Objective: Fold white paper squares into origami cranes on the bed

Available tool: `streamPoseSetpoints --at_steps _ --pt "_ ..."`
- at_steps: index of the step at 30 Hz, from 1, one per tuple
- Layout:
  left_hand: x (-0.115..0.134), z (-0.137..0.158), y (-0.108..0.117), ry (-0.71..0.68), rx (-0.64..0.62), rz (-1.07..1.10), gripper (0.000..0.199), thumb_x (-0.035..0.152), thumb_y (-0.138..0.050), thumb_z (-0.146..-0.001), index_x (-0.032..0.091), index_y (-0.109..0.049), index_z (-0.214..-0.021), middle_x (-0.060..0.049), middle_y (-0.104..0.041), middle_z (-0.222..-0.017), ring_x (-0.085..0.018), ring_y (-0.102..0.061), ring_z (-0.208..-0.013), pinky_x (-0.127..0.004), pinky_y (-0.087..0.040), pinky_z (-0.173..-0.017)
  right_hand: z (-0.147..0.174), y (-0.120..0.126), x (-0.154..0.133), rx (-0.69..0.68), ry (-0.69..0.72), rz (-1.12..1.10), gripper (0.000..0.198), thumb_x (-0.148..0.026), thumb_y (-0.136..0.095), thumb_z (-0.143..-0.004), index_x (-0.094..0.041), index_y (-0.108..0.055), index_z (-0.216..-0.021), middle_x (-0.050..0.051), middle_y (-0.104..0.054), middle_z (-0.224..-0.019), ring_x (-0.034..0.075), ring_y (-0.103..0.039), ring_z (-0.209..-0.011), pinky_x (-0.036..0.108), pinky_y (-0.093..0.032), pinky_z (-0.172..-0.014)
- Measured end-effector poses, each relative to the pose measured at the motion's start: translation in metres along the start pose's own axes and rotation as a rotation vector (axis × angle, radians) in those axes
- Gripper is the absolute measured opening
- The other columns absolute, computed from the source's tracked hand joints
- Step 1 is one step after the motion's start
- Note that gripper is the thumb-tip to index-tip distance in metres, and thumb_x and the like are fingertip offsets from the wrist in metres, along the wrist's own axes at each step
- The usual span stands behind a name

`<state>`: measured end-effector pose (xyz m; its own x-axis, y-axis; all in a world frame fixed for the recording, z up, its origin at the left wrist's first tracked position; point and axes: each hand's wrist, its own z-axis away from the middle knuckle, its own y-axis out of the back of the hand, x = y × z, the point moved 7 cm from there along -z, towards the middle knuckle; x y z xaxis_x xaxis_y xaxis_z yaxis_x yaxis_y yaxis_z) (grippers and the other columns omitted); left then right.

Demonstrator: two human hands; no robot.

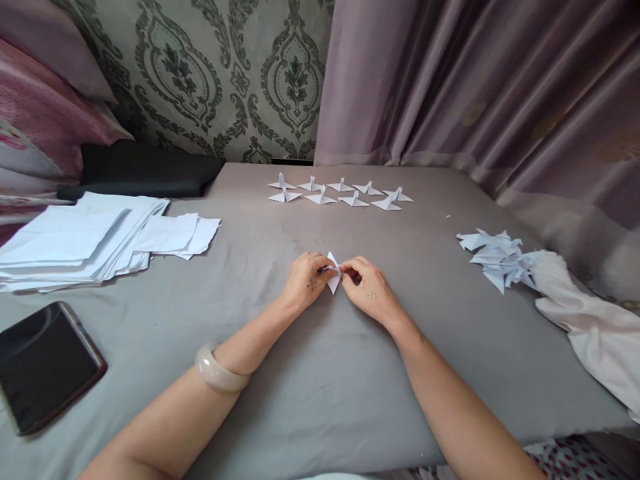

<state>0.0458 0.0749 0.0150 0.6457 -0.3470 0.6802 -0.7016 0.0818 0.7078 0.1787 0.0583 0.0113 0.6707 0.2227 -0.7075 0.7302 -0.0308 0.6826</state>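
Note:
A small folded white paper crane [333, 283] is held just above the grey cloth in the middle of the table. My left hand [306, 279] pinches it from the left side, fingers closed. From the right, my right hand [369, 285] pinches the opposite side between thumb and forefinger. Its two pointed wings stick out above and below the fingertips, and its centre is partly hidden by them. Farther back stand several finished paper cranes [321, 195] in two rows, wings spread.
At the left lie a stack of white paper sheets [60, 233], smaller paper squares [167, 233], a dark tablet [47, 367] and a black folded item [150, 167]. A heap of folded paper pieces [500, 257] sits at the right beside a white cloth [585, 320]. Curtains hang behind.

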Motion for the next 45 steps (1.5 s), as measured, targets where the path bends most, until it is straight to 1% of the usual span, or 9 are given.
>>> streamPoseSetpoints --at_steps 3,6,14,19,22,30,35,40,45 --pt "-0.002 -0.001 -0.003 -0.03 -0.003 -0.024 0.013 0.018 -0.059 -0.082 0.019 -0.071 -0.085 -0.003 -0.069 -0.083 -0.017 -0.058 -0.078 -0.028 -0.043 -0.074 -0.002 0.0 -0.003 0.01 -0.067 0.016 0.012 -0.027 -0.055 -0.078 -0.021 -0.066 -0.081 0.002 -0.065 -0.086 0.015 -0.06 -0.073 0.028 -0.046 -0.071" --pt "-0.003 -0.001 -0.006 -0.049 -0.015 -0.075 0.017 0.017 -0.055 -0.084 0.02 -0.071 -0.082 -0.004 -0.069 -0.082 -0.017 -0.058 -0.076 -0.028 -0.042 -0.074 -0.004 0.001 -0.007 0.038 -0.127 0.033 0.024 -0.04 -0.054 -0.082 -0.021 -0.067 -0.074 0.003 -0.066 -0.08 0.016 -0.059 -0.07 0.029 -0.045 -0.069" --pt "-0.002 0.002 -0.003 -0.039 -0.04 -0.033 0.017 0.019 -0.056 -0.085 0.024 -0.072 -0.09 -0.003 -0.072 -0.093 -0.019 -0.06 -0.085 -0.031 -0.043 -0.078 -0.009 -0.002 0.003 -0.004 -0.288 -0.089 0.023 -0.037 -0.057 -0.077 -0.019 -0.07 -0.072 0.001 -0.067 -0.068 0.015 -0.058 -0.068 0.026 -0.042 -0.065" --pt "-0.004 0.002 -0.002 -0.028 -0.036 -0.016 0.015 0.022 -0.058 -0.085 0.025 -0.073 -0.09 -0.002 -0.072 -0.093 -0.019 -0.06 -0.085 -0.03 -0.042 -0.077 -0.005 -0.007 0.01 -0.157 -0.519 -0.366 0.025 -0.04 -0.061 -0.073 -0.016 -0.062 -0.065 -0.006 -0.041 -0.047 0.006 -0.034 -0.043 0.02 -0.023 -0.042" --pt "-0.004 0.001 -0.003 -0.038 -0.043 -0.004 0.015 0.024 -0.058 -0.086 0.025 -0.073 -0.089 -0.002 -0.073 -0.094 -0.019 -0.06 -0.087 -0.03 -0.042 -0.078 -0.003 -0.011 0.012 -0.233 -0.622 -0.489 0.025 -0.039 -0.063 -0.072 -0.016 -0.056 -0.063 -0.009 -0.035 -0.045 0.003 -0.025 -0.039 0.019 -0.014 -0.038" --pt "-0.003 0.001 -0.003 -0.044 -0.063 0.012 0.017 0.025 -0.057 -0.087 0.024 -0.073 -0.089 -0.002 -0.073 -0.096 -0.018 -0.061 -0.088 -0.029 -0.043 -0.08 -0.004 -0.012 0.019 -0.227 -0.646 -0.511 0.02 -0.035 -0.066 -0.07 -0.015 -0.063 -0.07 -0.008 -0.037 -0.045 0.003 -0.027 -0.038 0.017 -0.014 -0.035" --pt "-0.005 0.001 -0.004 -0.053 -0.056 0.009 0.017 0.026 -0.057 -0.087 0.025 -0.073 -0.09 -0.002 -0.073 -0.097 -0.019 -0.061 -0.09 -0.029 -0.042 -0.08 -0.004 -0.016 0.019 -0.261 -0.689 -0.556 0.02 -0.03 -0.065 -0.07 -0.016 -0.054 -0.059 -0.01 -0.031 -0.042 0.001 -0.021 -0.035 0.016 -0.009 -0.033" --pt "-0.007 0.002 -0.006 -0.072 -0.048 -0.081 0.018 0.031 -0.055 -0.089 0.027 -0.073 -0.09 -0.001 -0.073 -0.098 -0.02 -0.061 -0.093 -0.033 -0.038 -0.081 -0.007 -0.016 0.021 -0.282 -0.721 -0.563 0.015 -0.024 -0.066 -0.066 -0.015 -0.056 -0.059 -0.005 -0.049 -0.05 0.0 -0.03 -0.035 0.015 -0.011 -0.031" --pt "-0.007 0.003 -0.006 -0.085 -0.052 -0.098 0.019 0.031 -0.053 -0.09 0.027 -0.072 -0.09 0.0 -0.073 -0.098 -0.019 -0.061 -0.094 -0.033 -0.036 -0.08 -0.007 -0.019 0.021 -0.307 -0.699 -0.538 0.016 -0.022 -0.064 -0.068 -0.015 -0.055 -0.056 -0.005 -0.048 -0.048 0.0 -0.03 -0.035 0.014 -0.013 -0.03"
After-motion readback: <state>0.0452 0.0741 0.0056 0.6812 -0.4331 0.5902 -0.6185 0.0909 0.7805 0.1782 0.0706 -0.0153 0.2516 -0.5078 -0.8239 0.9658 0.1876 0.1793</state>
